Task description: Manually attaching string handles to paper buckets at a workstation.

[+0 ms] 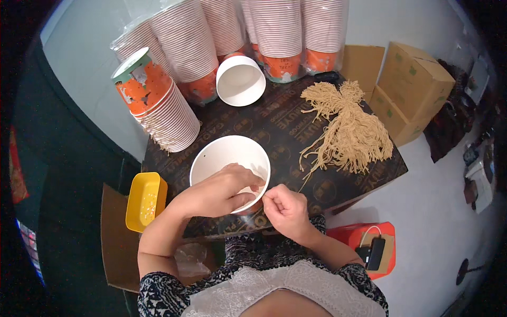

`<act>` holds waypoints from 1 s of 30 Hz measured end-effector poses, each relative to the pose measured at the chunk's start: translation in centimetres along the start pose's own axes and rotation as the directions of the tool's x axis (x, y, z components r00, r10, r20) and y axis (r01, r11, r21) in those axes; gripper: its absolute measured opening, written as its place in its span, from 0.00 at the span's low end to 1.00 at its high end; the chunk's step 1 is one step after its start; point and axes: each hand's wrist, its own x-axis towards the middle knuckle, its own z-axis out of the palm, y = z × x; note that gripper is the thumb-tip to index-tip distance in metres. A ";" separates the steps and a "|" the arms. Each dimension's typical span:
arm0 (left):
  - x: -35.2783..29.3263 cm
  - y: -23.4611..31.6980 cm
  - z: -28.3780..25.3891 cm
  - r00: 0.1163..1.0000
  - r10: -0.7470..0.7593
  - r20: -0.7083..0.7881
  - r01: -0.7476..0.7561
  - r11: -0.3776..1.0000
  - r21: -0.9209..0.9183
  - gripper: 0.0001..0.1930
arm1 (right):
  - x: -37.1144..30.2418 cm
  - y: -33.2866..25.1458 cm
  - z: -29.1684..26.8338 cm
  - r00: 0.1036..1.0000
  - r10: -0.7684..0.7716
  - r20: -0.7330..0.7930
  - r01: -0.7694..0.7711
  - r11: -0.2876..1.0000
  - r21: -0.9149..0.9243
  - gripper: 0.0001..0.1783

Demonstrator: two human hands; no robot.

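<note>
A paper bucket (pixel 214 158), white inside, stands at the near edge of the dark table with its mouth up. My left hand (pixel 224 190) reaches over its near rim. The thumb and forefinger are apart inside it, and the other fingers are partly hidden. Against the outside of the bucket's right rim, my right hand (pixel 287 211) is closed in a pinch; whatever it pinches is too small to make out. A large bundle of tan cords (pixel 351 129) lies to the right, and a few loose strands trail toward my right hand.
Tall bagged stacks of paper buckets (pixel 182 39) line the back. A leaning orange stack (pixel 166 111) stands at the left, and a single bucket (pixel 240 82) lies tipped behind. A yellow tray (pixel 148 195) holds small pale bits. Cardboard boxes (pixel 417 79) and a red stool (pixel 388 238) are at right.
</note>
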 end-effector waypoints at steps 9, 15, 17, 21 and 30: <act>0.7 -1.1 1.0 0.999 -0.005 0.044 0.007 0.999 -0.046 0.05 | 0.0 0.0 0.0 1.000 -0.011 0.014 0.012 0.999 -0.043 0.06; -1.3 0.3 1.4 0.949 -0.196 -0.246 0.162 0.975 -0.153 0.06 | -0.5 0.4 -0.4 1.000 0.012 0.007 -0.012 1.000 -0.022 0.05; -1.6 0.6 1.7 0.918 -0.251 -0.307 0.155 0.939 -0.306 0.05 | -0.5 0.6 -0.4 0.998 -0.047 0.030 0.049 0.996 -0.079 0.05; -1.2 0.8 2.7 0.922 -0.211 -0.324 -0.007 0.828 -0.560 0.04 | -0.3 0.5 0.0 0.996 -0.080 0.032 0.081 0.996 -0.029 0.04; -0.6 -0.8 2.1 0.942 -0.326 -0.081 0.154 0.635 -0.757 0.04 | 0.3 -0.8 -1.8 0.993 0.017 0.115 -0.027 0.996 0.084 0.07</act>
